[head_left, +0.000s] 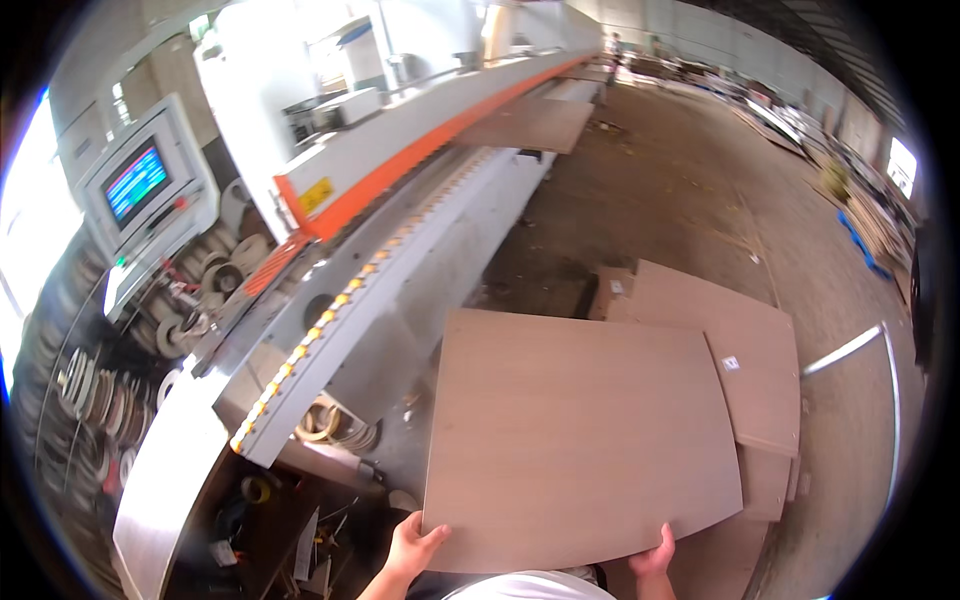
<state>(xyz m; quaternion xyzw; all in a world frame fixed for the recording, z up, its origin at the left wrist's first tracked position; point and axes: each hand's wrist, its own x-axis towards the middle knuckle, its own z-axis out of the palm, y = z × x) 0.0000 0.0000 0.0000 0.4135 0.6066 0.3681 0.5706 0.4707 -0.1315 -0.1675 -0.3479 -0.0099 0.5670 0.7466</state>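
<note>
I hold a large rectangular brown wood panel flat in front of me by its near edge. My left hand grips its near left corner, thumb on top. My right hand grips the near edge toward the right, fingers curled over it. The panel hangs above a stack of similar brown panels lying on the floor to the right. The long white and orange edge-banding machine runs along my left, its roller feed rail just left of the panel.
A control screen sits on a white console at far left, with several rolls of edge tape below it. Another brown panel lies farther down the machine. Concrete floor stretches ahead; stacked boards line the far right wall.
</note>
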